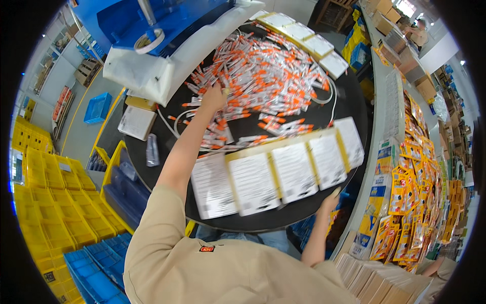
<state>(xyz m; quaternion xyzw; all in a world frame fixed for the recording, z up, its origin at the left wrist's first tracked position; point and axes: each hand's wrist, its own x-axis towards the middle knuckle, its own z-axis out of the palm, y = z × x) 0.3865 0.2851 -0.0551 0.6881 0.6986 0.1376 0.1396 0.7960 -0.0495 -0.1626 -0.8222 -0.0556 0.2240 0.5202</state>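
My left hand reaches out over a large heap of small white-and-orange tubes on a round black table. It is at the heap's left side, thumb apart from the fingers; the fingertips are partly lost among the tubes. My right hand is low at the table's near right edge, just beyond a row of printed white cards. Its thumb points up, but blur hides how the other fingers stand. The cards lie in several stacks with yellow strips between them, along the table's near side.
Another row of white cards lines the far edge. A white box and a clear plastic piece lie at left. Blue machinery overhangs the table. Yellow crates stand left; orange packets fill a bench at right.
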